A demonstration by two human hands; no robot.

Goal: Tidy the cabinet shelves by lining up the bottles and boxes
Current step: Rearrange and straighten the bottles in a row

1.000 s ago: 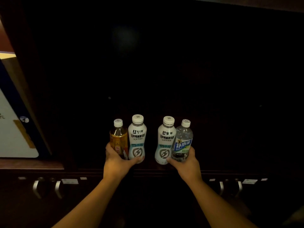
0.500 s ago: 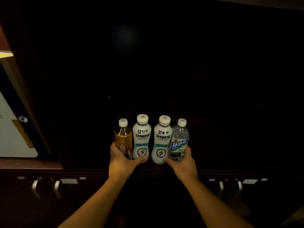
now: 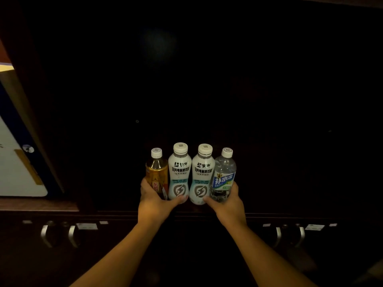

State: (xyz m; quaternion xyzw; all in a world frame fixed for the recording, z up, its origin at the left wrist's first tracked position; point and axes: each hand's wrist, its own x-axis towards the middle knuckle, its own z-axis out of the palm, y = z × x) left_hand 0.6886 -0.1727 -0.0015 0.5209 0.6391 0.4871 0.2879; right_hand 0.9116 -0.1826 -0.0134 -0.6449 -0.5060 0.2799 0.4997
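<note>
Dark wood fills nearly the whole view: a deep cabinet (image 3: 207, 79) whose inside is almost black, with its shelf (image 3: 279, 210) running across at the level of the person's wrists. Below the shelf edge sit cupboard doors with pairs of curved metal handles, one pair on the left (image 3: 59, 236) and one on the right (image 3: 289, 236), each with small pale labels beside it. At the far left edge a white and blue board (image 3: 14, 162) leans at a slant outside the cabinet. Two bare forearms reach up from the near bottom of the view toward the front of the shelf, where four bottles stand upright in a tight row, side by side and touching or almost touching. The left hand (image 3: 154, 200) is wrapped around the base of the gold bottle (image 3: 156, 175) at the left end, its thumb stretched right across the foot of the left white bottle (image 3: 179, 172). The right hand (image 3: 227, 201) cups the base of the clear water bottle (image 3: 223, 177) at the right end, fingers behind it and thumb pointing left under the right white bottle (image 3: 202, 175). The two thumbs nearly meet below the white pair. Both white bottles carry the same dark lettering and a round grey lightning mark; the clear one has a blue and white label, and all four have white caps.
</note>
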